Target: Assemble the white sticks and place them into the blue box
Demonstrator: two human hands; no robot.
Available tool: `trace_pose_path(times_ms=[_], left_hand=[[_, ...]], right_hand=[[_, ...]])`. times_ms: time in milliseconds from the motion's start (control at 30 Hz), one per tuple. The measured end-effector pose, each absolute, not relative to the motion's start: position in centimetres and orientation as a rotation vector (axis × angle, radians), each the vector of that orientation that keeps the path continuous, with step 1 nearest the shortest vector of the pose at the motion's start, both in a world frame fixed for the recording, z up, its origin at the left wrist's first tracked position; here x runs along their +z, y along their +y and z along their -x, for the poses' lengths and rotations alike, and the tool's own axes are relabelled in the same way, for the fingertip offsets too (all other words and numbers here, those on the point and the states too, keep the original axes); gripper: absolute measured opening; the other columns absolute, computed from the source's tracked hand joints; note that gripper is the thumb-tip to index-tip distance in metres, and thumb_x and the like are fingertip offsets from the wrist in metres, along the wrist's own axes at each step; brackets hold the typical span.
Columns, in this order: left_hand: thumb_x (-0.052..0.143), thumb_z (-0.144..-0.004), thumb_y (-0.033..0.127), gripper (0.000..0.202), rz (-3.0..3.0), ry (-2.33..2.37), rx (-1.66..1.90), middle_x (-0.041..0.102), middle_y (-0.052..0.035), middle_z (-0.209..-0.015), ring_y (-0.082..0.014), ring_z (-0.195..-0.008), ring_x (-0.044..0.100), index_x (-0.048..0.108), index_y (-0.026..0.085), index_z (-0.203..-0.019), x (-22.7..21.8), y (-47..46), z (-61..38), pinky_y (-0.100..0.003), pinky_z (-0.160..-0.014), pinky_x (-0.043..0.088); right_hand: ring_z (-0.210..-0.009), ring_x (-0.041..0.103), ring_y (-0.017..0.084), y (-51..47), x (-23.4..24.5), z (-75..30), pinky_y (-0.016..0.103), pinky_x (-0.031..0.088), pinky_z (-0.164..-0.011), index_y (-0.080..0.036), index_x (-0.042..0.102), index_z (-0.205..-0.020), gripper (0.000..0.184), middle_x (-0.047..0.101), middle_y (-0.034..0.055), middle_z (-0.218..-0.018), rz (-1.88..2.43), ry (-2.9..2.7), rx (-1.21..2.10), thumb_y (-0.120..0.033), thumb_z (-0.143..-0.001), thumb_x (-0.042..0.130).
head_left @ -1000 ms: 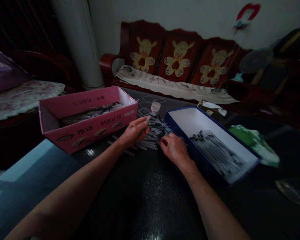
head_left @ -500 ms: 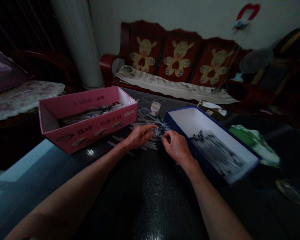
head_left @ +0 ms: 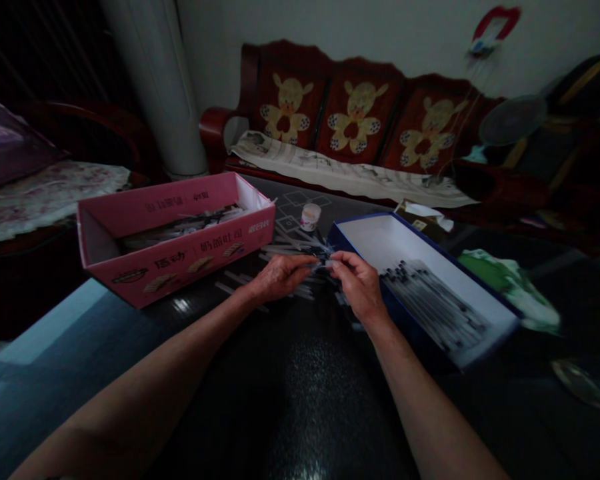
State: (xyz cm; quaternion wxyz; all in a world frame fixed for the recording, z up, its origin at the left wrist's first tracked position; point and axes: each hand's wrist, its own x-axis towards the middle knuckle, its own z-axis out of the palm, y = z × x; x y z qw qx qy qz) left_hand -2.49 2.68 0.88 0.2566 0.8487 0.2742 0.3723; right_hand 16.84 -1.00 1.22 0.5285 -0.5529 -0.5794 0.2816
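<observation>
My left hand (head_left: 280, 277) and my right hand (head_left: 357, 283) meet over a loose pile of thin pale pens (head_left: 293, 250) on the dark table. Both pinch a small pen part (head_left: 323, 265) between their fingertips, just above the pile. A pink cardboard box (head_left: 180, 253) holding more pens stands to the left. A blue box (head_left: 473, 353) with a white inside sits to the right, with a row of dark-tipped pens (head_left: 430, 300) lying in it.
A small white cup (head_left: 310, 217) stands behind the pile. A red wooden sofa (head_left: 360, 113) with patterned cushions lines the back wall. A green and white bag (head_left: 510, 283) lies at the right, a fan (head_left: 513, 120) beyond it. A white pillar (head_left: 155, 80) rises at the back left.
My left hand came down from holding a pen up near the cup and moved to the pile. My right hand lifted off the table, and the two now pinch together.
</observation>
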Motion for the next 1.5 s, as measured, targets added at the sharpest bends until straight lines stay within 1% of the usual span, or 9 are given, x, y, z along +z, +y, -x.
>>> trace_pose_path(times_ms=[200, 433, 567, 733, 833, 933, 1067, 1267, 1500], left_hand=[[0.046, -0.091, 0.024, 0.035, -2.288, 0.683, 0.925, 0.072, -0.0083, -0.101, -0.017, -0.087, 0.067, 0.064, 0.011, -0.118, 1.1, 2.5, 2.5, -0.028, -0.077, 0.053], [0.045, -0.091, 0.025, 0.036, -2.272, 0.655, 0.877, 0.072, -0.006, -0.092, -0.0149, -0.077, 0.065, 0.064, 0.012, -0.119, 1.1, 2.5, 2.6, -0.026, -0.073, 0.052], [0.045, -0.091, 0.025, 0.036, -2.266, 0.638, 0.891, 0.071, -0.0069, -0.096, -0.0159, -0.082, 0.065, 0.064, 0.012, -0.118, 1.0, 2.6, 2.6, -0.027, -0.076, 0.051], [0.046, -0.091, 0.03, 0.036, -2.256, 0.679, 0.868, 0.067, -0.0028, -0.075, -0.0123, -0.065, 0.059, 0.065, 0.011, -0.115, 1.1, 2.4, 2.6, -0.023, -0.061, 0.046], [0.045, -0.093, 0.033, 0.034, -2.247, 0.703, 0.843, 0.058, 0.0011, -0.062, -0.0093, -0.054, 0.05, 0.068, 0.011, -0.104, 1.3, 2.3, 2.7, -0.02, -0.05, 0.036], [0.043, -0.094, 0.035, 0.036, -2.292, 0.695, 0.841, 0.052, 0.0016, -0.058, -0.0086, -0.053, 0.046, 0.068, 0.011, -0.083, 1.4, 2.4, 2.7, -0.021, -0.049, 0.033], [0.041, -0.095, 0.032, 0.038, -2.421, 0.67, 0.896, 0.053, 0.0, -0.06, -0.0097, -0.055, 0.049, 0.063, 0.012, -0.072, 1.1, 2.4, 2.4, -0.022, -0.052, 0.036], [0.038, -0.096, 0.023, 0.032, -2.597, 0.698, 1.001, 0.061, -0.0036, -0.07, -0.012, -0.064, 0.058, 0.06, 0.013, -0.075, 0.3, 2.2, 1.9, -0.023, -0.061, 0.045], [0.034, -0.097, 0.021, 0.034, -2.784, 0.667, 1.009, 0.063, -0.006, -0.074, -0.0138, -0.07, 0.06, 0.062, 0.012, -0.081, 0.2, 2.5, 1.9, -0.025, -0.065, 0.05]], right_hand=[[-0.08, 0.065, 0.019, -1.3, 1.6, -16.6, 0.034, 0.051, -0.077, -0.02, 0.068, -0.093, 0.025, 0.07, 0.0044, -0.085, 1.347, -1.423, 0.691, -0.036, -0.077, 0.059], [-0.075, 0.063, 0.017, -1.1, 1.2, -16.8, 0.032, 0.051, -0.073, -0.02, 0.068, -0.094, 0.023, 0.069, 0.002, -0.083, 1.287, -1.385, 0.86, -0.034, -0.078, 0.06], [-0.076, 0.064, 0.016, -1.3, 1.2, -16.6, 0.031, 0.051, -0.074, -0.02, 0.068, -0.093, 0.022, 0.069, 0.0017, -0.084, 1.255, -1.334, 0.948, -0.033, -0.077, 0.063], [-0.077, 0.064, 0.015, -1.5, 1.5, -16.1, 0.029, 0.051, -0.073, -0.019, 0.068, -0.095, 0.024, 0.069, 0.002, -0.084, 1.238, -1.312, 0.991, -0.035, -0.076, 0.065], [-0.078, 0.065, 0.015, -1.7, 1.8, -15.7, 0.028, 0.052, -0.072, -0.019, 0.067, -0.097, 0.028, 0.07, 0.0027, -0.086, 1.21, -1.256, 1.038, -0.037, -0.075, 0.067], [-0.077, 0.065, 0.015, -1.8, 2.1, -15.5, 0.028, 0.052, -0.071, -0.019, 0.069, -0.093, 0.027, 0.071, 0.0029, -0.085, 1.203, -1.237, 1.064, -0.037, -0.073, 0.069], [-0.07, 0.066, 0.015, -1.9, 2.2, -15.6, 0.03, 0.054, -0.069, -0.018, 0.07, -0.091, 0.028, 0.072, 0.0027, -0.077, 1.227, -1.218, 1.08, -0.036, -0.07, 0.071], [-0.063, 0.065, 0.014, -1.8, 1.7, -15.6, 0.03, 0.055, -0.067, -0.017, 0.07, -0.09, 0.029, 0.071, 0.002, -0.075, 1.256, -1.145, 1.098, -0.036, -0.068, 0.073], [-0.067, 0.065, 0.015, -2.1, 1.1, -14.5, 0.031, 0.055, -0.069, -0.019, 0.065, -0.086, 0.026, 0.068, 0.0005, -0.075, 1.231, -1.102, 1.032, -0.038, -0.069, 0.07]])
